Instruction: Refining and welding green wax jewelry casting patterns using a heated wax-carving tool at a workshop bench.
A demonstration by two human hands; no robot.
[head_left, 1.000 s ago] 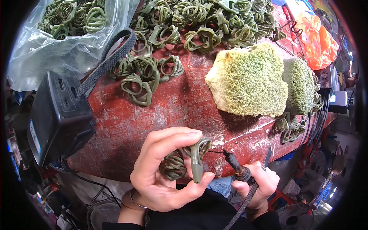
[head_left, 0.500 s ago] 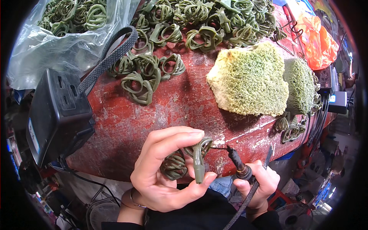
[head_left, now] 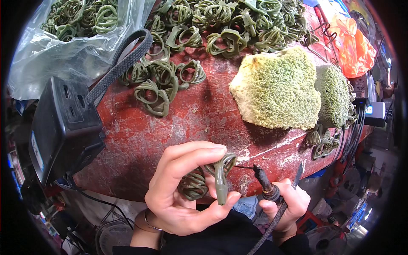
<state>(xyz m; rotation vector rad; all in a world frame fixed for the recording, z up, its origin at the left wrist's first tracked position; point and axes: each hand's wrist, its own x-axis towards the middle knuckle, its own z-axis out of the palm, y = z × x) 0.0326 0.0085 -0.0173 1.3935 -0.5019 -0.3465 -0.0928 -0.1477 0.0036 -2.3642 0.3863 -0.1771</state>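
My left hand (head_left: 176, 202) pinches a green, wax-like looped piece (head_left: 220, 182) between thumb and fingertips, its thick stem pointing down. A second ribbed green piece (head_left: 194, 185) sits in the curl of the same hand. In my right hand (head_left: 293, 204) is a dark pen-shaped tool with a thin needle tip, resembling a soldering iron (head_left: 266, 185). The needle points left at the loops of the pinched piece; whether it touches cannot be told. A narrow knife blade (head_left: 299, 173) also sticks up from my right hand. A grey braided cord (head_left: 274, 223) runs down beside it.
Many similar green pieces (head_left: 227, 40) are heaped on the worn red table (head_left: 191, 127), and more fill a clear plastic bag (head_left: 51, 55). A rough yellow-green sponge-like block (head_left: 278, 89) lies at right. A black box with a strap (head_left: 68, 123) stands left. An orange bag (head_left: 350, 42) lies far right.
The needle-tipped tool has dipped slightly down and right relative to the pinched piece. Both hands keep nearly the same place and grip.
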